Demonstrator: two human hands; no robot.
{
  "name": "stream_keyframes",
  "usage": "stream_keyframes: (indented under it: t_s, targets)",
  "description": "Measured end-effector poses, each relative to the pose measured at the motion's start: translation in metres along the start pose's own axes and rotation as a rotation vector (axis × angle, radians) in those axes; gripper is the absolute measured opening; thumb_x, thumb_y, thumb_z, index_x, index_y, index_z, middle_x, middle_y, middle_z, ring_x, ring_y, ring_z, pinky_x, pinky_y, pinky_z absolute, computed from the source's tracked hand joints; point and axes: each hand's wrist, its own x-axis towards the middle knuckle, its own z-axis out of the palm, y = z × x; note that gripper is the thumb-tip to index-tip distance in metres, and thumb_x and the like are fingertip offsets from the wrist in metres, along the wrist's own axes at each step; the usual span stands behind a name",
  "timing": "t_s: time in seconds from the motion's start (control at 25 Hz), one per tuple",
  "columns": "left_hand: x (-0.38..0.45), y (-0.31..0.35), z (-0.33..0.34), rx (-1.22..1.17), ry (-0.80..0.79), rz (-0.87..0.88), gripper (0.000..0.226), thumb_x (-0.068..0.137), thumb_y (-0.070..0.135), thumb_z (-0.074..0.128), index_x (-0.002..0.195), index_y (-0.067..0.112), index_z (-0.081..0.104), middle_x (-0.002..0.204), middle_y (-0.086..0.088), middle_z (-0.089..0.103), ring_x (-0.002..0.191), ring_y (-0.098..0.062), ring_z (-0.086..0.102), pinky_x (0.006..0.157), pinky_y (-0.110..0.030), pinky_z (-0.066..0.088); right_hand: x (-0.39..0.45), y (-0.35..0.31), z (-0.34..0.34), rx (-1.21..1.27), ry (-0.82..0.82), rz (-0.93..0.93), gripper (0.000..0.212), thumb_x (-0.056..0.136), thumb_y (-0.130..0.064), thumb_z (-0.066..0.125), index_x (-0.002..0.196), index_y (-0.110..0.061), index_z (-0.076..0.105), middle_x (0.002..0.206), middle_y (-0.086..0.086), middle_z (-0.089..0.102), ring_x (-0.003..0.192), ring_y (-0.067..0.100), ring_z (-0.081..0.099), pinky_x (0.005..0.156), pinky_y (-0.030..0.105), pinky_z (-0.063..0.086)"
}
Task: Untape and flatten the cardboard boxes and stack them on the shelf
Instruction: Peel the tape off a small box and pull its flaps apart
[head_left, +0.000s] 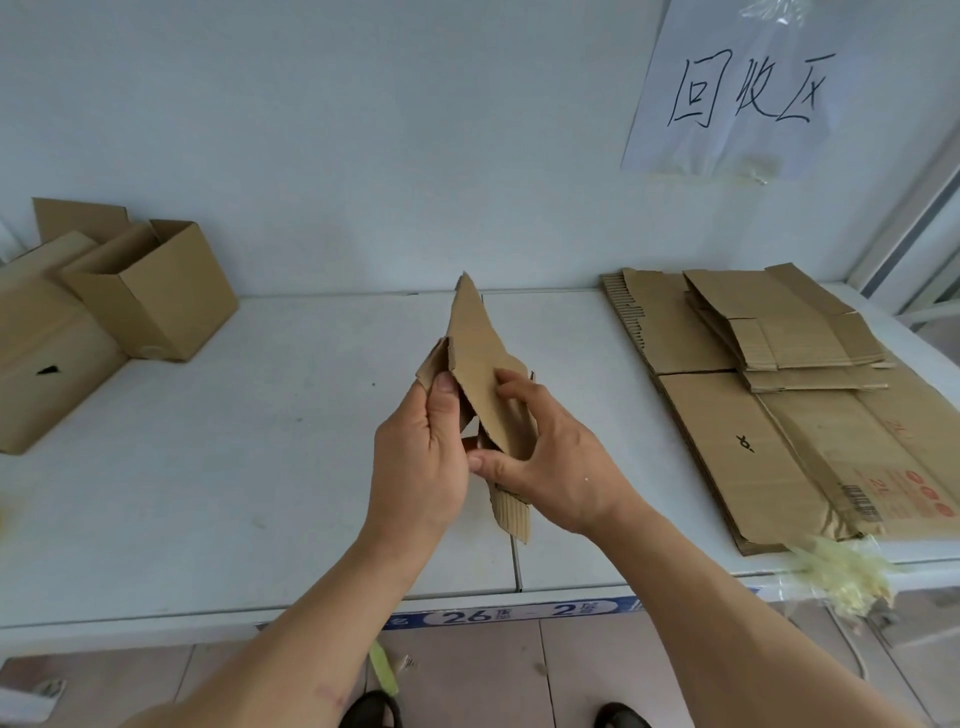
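Both hands grasp the collapsed box (483, 374) mid-air: left hand (421, 462) and right hand (550, 457) pinch it, probably squeezing it flat for the flattened stack (753, 384) at 3 o'clock

Counts, relative to the desk (291, 467): 2 open cardboard boxes (150, 291) at its left end, 1 stack of flattened boxes (769, 395) at its right end, 1 collapsed small box (483, 358) held above its middle, 1 paper sign (748, 88) on the wall above its right end, 2 hands.
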Motion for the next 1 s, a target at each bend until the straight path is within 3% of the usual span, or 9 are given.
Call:
stream_keyframes:
  t_s: [0.12,0.24,0.4,0.48,0.64,0.84,1.0]
  targets:
    - [-0.001,0.001,-0.002,-0.024,0.048,-0.077,0.026,0.103,0.029,0.034,0.101,0.022,0.059,0.079,0.022,0.06,0.076,0.014,0.059,0.062,-0.003,0.042,0.0,0.007,-0.002,0.156,-0.038,0.007,0.086,0.067,-0.078,0.063,0.14,-0.037,0.043,0.141,-0.036,0.037,0.121,0.007,0.053,0.099,0.028,0.048]
    - [-0.001,-0.001,-0.004,-0.173,0.07,-0.191,0.028,0.103,0.035,0.033,0.107,0.027,0.06,0.092,0.02,0.063,0.077,-0.005,0.07,0.058,-0.013,0.051,0.002,0.015,-0.004,0.145,0.02,0.012,0.064,0.076,-0.066,0.063,0.132,-0.036,0.054,0.136,-0.032,0.047,0.113,0.008,0.059,0.097,0.03,0.049]
    - [-0.003,-0.001,-0.003,-0.347,0.146,-0.281,0.027,0.105,0.031,0.036,0.1,0.037,0.061,0.103,0.006,0.069,0.083,-0.005,0.071,0.063,-0.031,0.058,0.006,0.02,0.001,0.269,0.145,0.161,0.036,0.082,-0.052,0.071,0.114,-0.042,0.059,0.122,-0.019,0.061,0.105,0.008,0.062,0.087,0.028,0.052]
    - [-0.004,-0.002,-0.003,-0.377,0.161,-0.308,0.027,0.105,0.031,0.036,0.102,0.038,0.062,0.105,0.007,0.069,0.086,-0.005,0.07,0.067,-0.036,0.059,0.009,0.026,0.001,0.296,0.052,0.179,0.038,0.08,-0.046,0.076,0.114,-0.046,0.059,0.126,-0.02,0.059,0.111,0.004,0.059,0.093,0.031,0.051]
    - [0.005,-0.012,-0.011,-0.51,0.229,-0.48,0.028,0.105,0.03,0.037,0.108,0.029,0.065,0.107,0.002,0.069,0.097,-0.016,0.069,0.068,-0.042,0.06,0.007,0.024,-0.014,0.356,-0.293,0.207,0.059,0.08,-0.023,0.076,0.128,-0.048,0.053,0.137,-0.032,0.043,0.114,0.007,0.055,0.096,0.028,0.047]
    - [0.006,-0.021,-0.012,-0.62,0.248,-0.656,0.027,0.104,0.031,0.042,0.116,0.023,0.064,0.102,0.001,0.071,0.085,-0.015,0.072,0.061,-0.039,0.059,0.008,0.021,-0.013,0.24,-0.423,0.164,0.067,0.084,-0.014,0.068,0.137,-0.048,0.046,0.132,-0.048,0.032,0.115,-0.003,0.043,0.086,0.013,0.037]
    - [0.004,-0.026,-0.016,-0.651,0.286,-0.755,0.023,0.101,0.033,0.047,0.11,0.024,0.067,0.092,0.0,0.075,0.081,-0.018,0.073,0.061,-0.04,0.059,0.01,0.015,-0.005,0.197,-0.532,0.172,0.074,0.081,-0.021,0.064,0.146,-0.043,0.036,0.144,-0.037,0.026,0.131,0.006,0.031,0.101,0.021,0.03]
